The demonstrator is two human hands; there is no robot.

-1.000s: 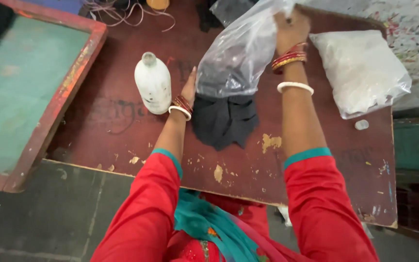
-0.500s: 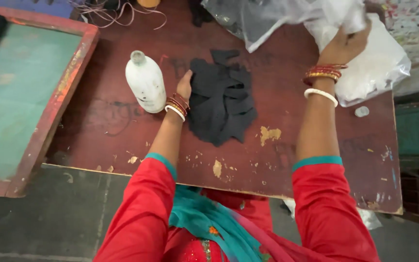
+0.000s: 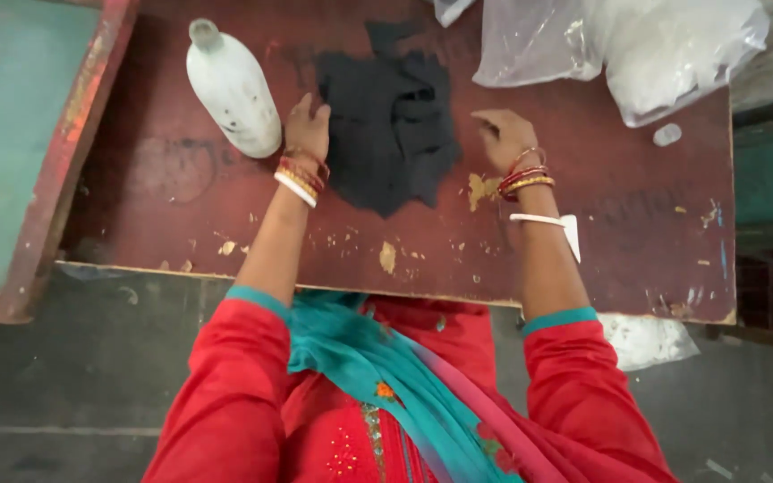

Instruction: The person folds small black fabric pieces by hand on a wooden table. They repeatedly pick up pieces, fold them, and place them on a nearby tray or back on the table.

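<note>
Dark red and badly chipped, the table (image 3: 181, 197) fills most of the view, its paint flaked away in pale spots along the near edge, with grey floor (image 3: 64, 385) below it. To the left, touching the table's side, lies a flat green panel in a worn red frame (image 3: 11, 152). At the far right corner of the table sit clear plastic bags (image 3: 664, 49) holding something white, slumped against each other. In the middle, toward the far side, a pile of black cloth pieces (image 3: 391, 125) lies spread flat on the table. Just left of the pile a white plastic bottle (image 3: 233, 89) lies tilted with its neck pointing to the far side. The person wears red sleeves with teal cuffs, and bangles on both wrists. The left hand (image 3: 308, 127) rests on the table between the bottle and the cloth, fingers loosely open and touching the left edge of the pile, gripping nothing. The right hand (image 3: 505, 136) lies just to the right of the pile, fingers curled slightly inward, empty, near the cloth but apart from it. A small pale cap-like object (image 3: 666, 134) sits alone on the table below the bags.
</note>
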